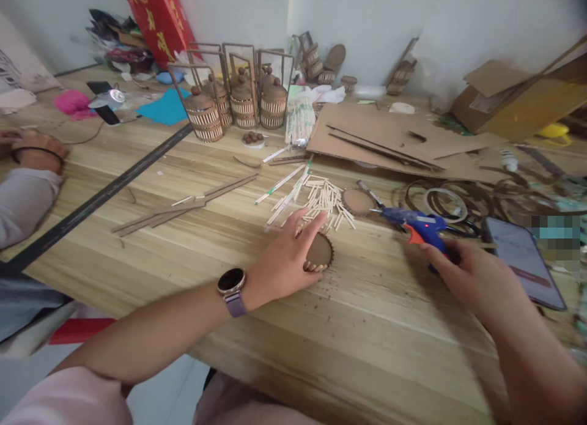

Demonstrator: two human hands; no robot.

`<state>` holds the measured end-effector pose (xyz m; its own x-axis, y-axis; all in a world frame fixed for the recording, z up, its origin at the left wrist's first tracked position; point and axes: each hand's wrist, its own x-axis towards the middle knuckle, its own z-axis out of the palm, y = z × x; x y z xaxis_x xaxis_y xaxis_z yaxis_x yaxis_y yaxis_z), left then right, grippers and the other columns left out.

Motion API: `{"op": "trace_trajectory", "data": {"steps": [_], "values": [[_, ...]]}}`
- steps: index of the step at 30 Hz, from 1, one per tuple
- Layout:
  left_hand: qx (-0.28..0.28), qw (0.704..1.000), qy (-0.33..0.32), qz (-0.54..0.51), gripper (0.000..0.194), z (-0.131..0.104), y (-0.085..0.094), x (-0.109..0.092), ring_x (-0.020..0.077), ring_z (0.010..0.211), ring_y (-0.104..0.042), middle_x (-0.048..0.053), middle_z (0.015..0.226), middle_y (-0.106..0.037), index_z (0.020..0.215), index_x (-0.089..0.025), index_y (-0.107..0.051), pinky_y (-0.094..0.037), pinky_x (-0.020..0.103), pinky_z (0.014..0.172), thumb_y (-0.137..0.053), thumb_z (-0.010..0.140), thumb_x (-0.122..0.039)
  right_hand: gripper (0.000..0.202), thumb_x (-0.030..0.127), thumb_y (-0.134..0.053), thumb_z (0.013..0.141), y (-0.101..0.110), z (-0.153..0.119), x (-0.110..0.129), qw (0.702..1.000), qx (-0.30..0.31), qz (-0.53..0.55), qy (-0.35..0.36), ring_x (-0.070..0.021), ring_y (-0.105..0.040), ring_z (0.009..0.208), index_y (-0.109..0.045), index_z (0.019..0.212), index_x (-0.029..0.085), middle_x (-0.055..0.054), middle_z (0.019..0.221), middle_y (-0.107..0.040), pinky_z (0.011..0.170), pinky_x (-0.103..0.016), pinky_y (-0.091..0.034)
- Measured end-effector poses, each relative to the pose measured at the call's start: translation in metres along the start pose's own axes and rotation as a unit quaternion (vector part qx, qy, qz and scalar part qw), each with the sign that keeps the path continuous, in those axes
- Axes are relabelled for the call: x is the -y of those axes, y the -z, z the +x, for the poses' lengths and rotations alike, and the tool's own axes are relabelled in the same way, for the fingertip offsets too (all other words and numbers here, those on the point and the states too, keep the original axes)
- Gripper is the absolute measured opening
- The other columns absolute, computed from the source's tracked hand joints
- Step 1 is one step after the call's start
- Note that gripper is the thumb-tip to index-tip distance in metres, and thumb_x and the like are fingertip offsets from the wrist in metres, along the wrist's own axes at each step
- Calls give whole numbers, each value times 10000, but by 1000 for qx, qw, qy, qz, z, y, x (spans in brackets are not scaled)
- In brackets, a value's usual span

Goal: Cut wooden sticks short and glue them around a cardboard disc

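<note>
My left hand (282, 254) reaches over a small round cardboard base (321, 251) on the table, fingers spread and thumb near its lower edge. The base has a ridged brown rim, with a few short sticks along its near side; my hand hides its left part. My right hand (477, 284) is closed around the handle of a blue glue gun (415, 220) with an orange trigger, its nozzle pointing left. Just beyond my left hand lies a pile of short pale wooden sticks (323, 195). Another cardboard disc (359, 201) lies beside the pile, near the nozzle.
Several finished lantern-like baskets (243, 101) with tall handles stand at the back left. Cardboard sheets (367, 131) lie behind the sticks. Coiled brown strips (426, 195) and a phone (525, 263) are at the right. Another person's forearm (32, 186) rests at the left edge.
</note>
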<state>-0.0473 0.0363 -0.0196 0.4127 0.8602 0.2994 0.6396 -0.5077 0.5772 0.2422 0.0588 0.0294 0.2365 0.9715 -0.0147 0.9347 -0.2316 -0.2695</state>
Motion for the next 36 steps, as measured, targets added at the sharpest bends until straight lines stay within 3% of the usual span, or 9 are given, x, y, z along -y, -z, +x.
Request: {"op": "trace_trajectory", "data": {"steps": [3,7,9,12,15,18,25,36], "values": [[0,1000,18,-4,1168,0,0,1,389,1406,-331,179,1537,-198,1514,-353,-25,-390,597,1096,-824,681,-176,144,375,-612,744,2,-1,-2,981,-1,191,-31,-211,-555,588,-560,728,242,-54,621,-613,565,-335,-409],[-8,1000,24,-8,1195,1,0,4,389,1370,-377,172,1526,-206,1513,-368,-16,-425,599,1067,-836,665,-175,229,364,-741,642,-12,-9,-7,885,67,460,-9,-169,-516,555,-574,709,223,-27,616,-579,530,-310,-408],[-16,1000,22,-10,1196,3,0,5,385,1373,-369,166,1513,-221,1511,-366,-19,-425,598,1069,-837,663,-167,266,413,-774,650,-21,-15,-7,862,130,489,13,-164,-490,524,-636,735,203,-31,608,-576,498,-316,-388],[-27,999,18,-6,1173,4,2,8,381,1392,-335,163,1503,-233,1508,-350,-37,-392,599,1098,-832,669,-154,338,505,-761,699,-31,-23,-3,846,231,477,58,-203,-570,594,-708,779,181,-73,663,-642,546,-336,-448],[-36,999,20,-1,1159,6,4,11,383,1410,-302,167,1507,-227,1509,-329,-50,-371,593,1115,-830,672,-148,352,511,-775,697,-38,-28,1,847,268,449,101,-222,-638,692,-731,804,178,-97,793,-720,617,-337,-510],[-36,999,27,0,1158,6,5,14,388,1418,-284,174,1512,-215,1516,-309,-52,-384,577,1112,-830,673,-153,355,524,-755,720,-42,-29,3,862,258,413,138,-200,-645,666,-739,836,189,-74,807,-741,612,-325,-541],[-31,999,28,1,1153,6,4,14,386,1409,-296,165,1507,-218,1517,-333,-37,-408,576,1090,-814,683,-156,329,516,-656,786,-44,-36,14,908,166,314,221,-247,-711,748,-735,847,203,-66,815,-770,682,-357,-591],[-34,999,32,6,1122,6,3,16,380,1424,-275,171,1495,-232,1518,-308,-72,-350,565,1133,-807,683,-162,262,439,-548,877,-52,-44,19,924,140,210,287,-196,-674,610,-694,877,220,-18,721,-727,537,-276,-517]]}}
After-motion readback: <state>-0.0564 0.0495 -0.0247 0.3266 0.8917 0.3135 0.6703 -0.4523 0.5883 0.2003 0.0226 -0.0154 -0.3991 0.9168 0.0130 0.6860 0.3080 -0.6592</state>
